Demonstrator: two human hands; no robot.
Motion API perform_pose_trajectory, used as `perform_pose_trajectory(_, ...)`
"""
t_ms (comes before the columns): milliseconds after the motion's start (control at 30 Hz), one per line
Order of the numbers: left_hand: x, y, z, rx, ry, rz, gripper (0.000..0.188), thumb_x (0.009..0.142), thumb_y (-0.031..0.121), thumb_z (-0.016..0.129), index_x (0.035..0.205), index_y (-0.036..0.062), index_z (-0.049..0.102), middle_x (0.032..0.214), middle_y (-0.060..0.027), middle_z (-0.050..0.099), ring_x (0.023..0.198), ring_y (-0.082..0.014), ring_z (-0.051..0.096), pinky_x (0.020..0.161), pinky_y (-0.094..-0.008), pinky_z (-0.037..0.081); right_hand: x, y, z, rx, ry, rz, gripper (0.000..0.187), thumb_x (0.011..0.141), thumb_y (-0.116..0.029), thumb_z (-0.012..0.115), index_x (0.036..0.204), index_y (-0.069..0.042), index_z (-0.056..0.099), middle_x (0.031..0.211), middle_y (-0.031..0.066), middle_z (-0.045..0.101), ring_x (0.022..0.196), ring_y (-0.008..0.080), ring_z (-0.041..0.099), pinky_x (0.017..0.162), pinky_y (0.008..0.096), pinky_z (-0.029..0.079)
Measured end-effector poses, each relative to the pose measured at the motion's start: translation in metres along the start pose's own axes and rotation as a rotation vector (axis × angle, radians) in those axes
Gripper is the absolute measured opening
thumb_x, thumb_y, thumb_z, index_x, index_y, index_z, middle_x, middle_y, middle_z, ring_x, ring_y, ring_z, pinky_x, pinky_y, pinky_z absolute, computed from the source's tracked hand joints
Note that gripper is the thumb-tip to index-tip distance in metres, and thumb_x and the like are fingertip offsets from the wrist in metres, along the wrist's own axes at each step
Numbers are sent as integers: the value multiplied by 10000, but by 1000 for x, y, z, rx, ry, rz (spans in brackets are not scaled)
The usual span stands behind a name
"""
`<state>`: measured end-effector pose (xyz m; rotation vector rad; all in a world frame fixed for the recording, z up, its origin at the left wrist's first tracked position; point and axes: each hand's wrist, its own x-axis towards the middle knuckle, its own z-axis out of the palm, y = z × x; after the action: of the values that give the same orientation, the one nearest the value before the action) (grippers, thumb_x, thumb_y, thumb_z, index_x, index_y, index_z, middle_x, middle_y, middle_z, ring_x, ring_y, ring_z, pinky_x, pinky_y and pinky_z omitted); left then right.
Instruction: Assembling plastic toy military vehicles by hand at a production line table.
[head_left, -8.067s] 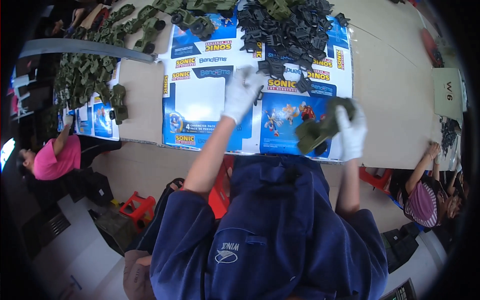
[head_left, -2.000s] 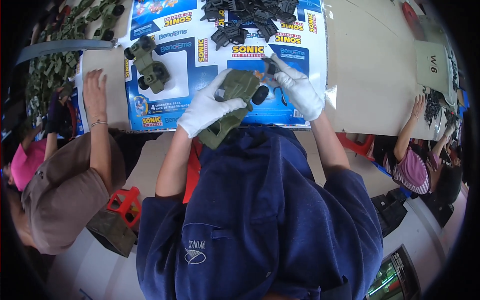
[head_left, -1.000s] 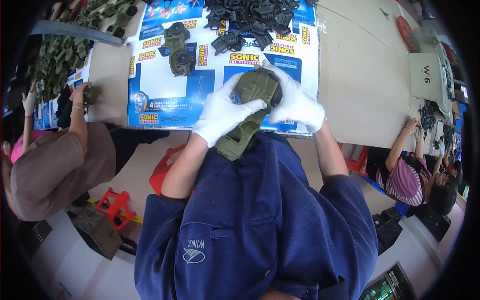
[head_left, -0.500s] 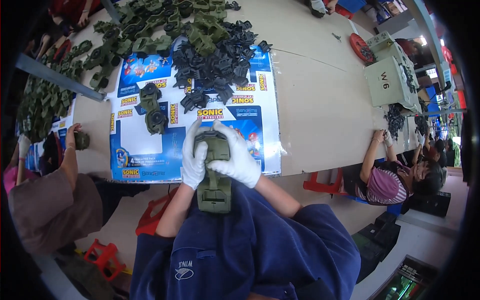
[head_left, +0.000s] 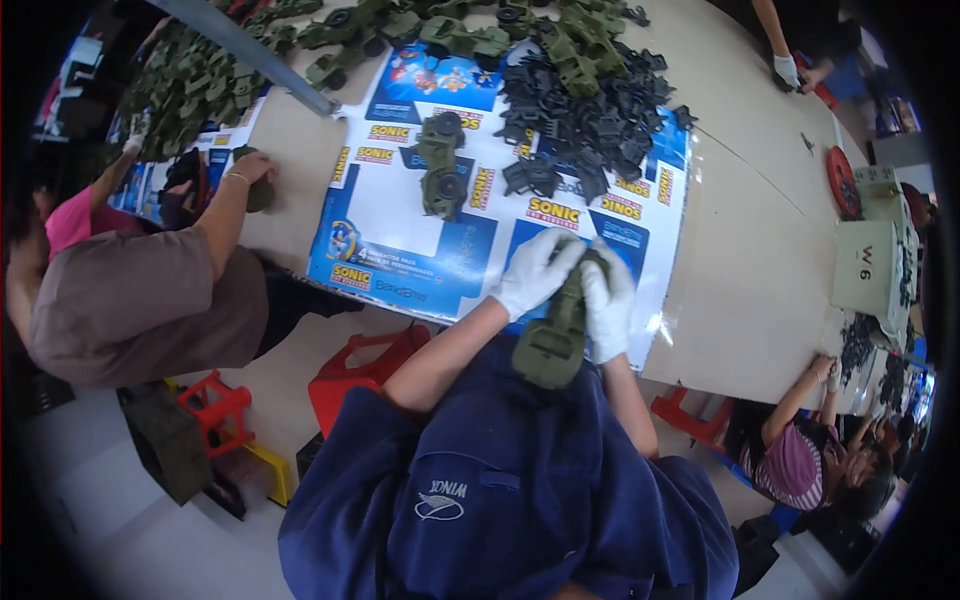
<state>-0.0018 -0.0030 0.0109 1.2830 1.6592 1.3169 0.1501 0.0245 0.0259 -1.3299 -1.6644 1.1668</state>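
Close to my body, over the table's near edge, both white-gloved hands are closed around an olive-green toy vehicle body. My left hand grips its far part from the left, fingers curled over the top. On the other side, my right hand wraps the right flank, with the fingertips near the far end. The near end, which has a rectangular slot, sticks out toward me; much of the far end is hidden by the gloves. Beyond my hands lies a heap of black plastic parts, a few of them loose at its near side.
A printed blue-and-white sheet covers the table here, with a green toy vehicle on it. More green bodies lie at the far side. A metal post rises at left. Co-workers sit left and right; pale bins stand at right.
The whole view has swung, so the table and my hands appear farther right. My left hand has shifted from the toy's side over its top, and the toy now sits at a slant.
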Motion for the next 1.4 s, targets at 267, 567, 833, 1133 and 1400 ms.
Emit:
perform_pose_trajectory(267, 81, -75, -130, 867, 449, -481, 696, 751, 529, 774, 1214, 53, 566, 1132, -142, 644, 1036, -340, 632, 886, -459, 494, 63, 17, -107, -1176, 428, -73, 566, 782, -294, 799, 1235, 1, 633, 1209, 218, 658, 1137, 362, 621, 1022, 436, 468)
perform_pose_trajectory(567, 51, -40, -116, 622, 155, -597, 583, 769, 459, 766, 1125, 8, 672, 1001, -187, 720, 937, -336, 694, 845, -422, 546, 131, 9, 80, -813, -295, -129, 777, 792, -384, 778, 1430, -51, 487, 1230, 226, 636, 1085, 352, 654, 912, 392, 531)
perform_pose_trajectory(833, -23, -38, -89, 941, 49, -449, 707, 672, 461, 844, 1153, 21, 571, 998, -178, 635, 919, -338, 621, 782, -426, 528, 115, 52, 49, -247, -232, -39, 689, 835, -343, 758, 1357, 45, 533, 1030, 232, 696, 970, 331, 682, 884, 352, 522)
perform_pose_trajectory(1133, 5, -71, -104, 666, -87, -523, 937, 771, 444, 786, 1473, 61, 297, 1215, -248, 624, 1078, -405, 640, 905, -456, 517, 85, 94, -11, 59, -239, 185, 686, 787, 104, 679, 1423, 3, 442, 1209, 146, 647, 1039, 179, 648, 900, 294, 537)
perform_pose_trajectory(1400, -6, -66, -103, 605, -82, -631, 799, 828, 468, 732, 1455, 133, 367, 1150, -218, 687, 1059, -416, 658, 890, -448, 531, 79, 75, -27, -370, 4, -119, 410, 829, 91, 594, 1214, -34, 654, 1159, 178, 660, 1050, 273, 667, 928, 331, 521)
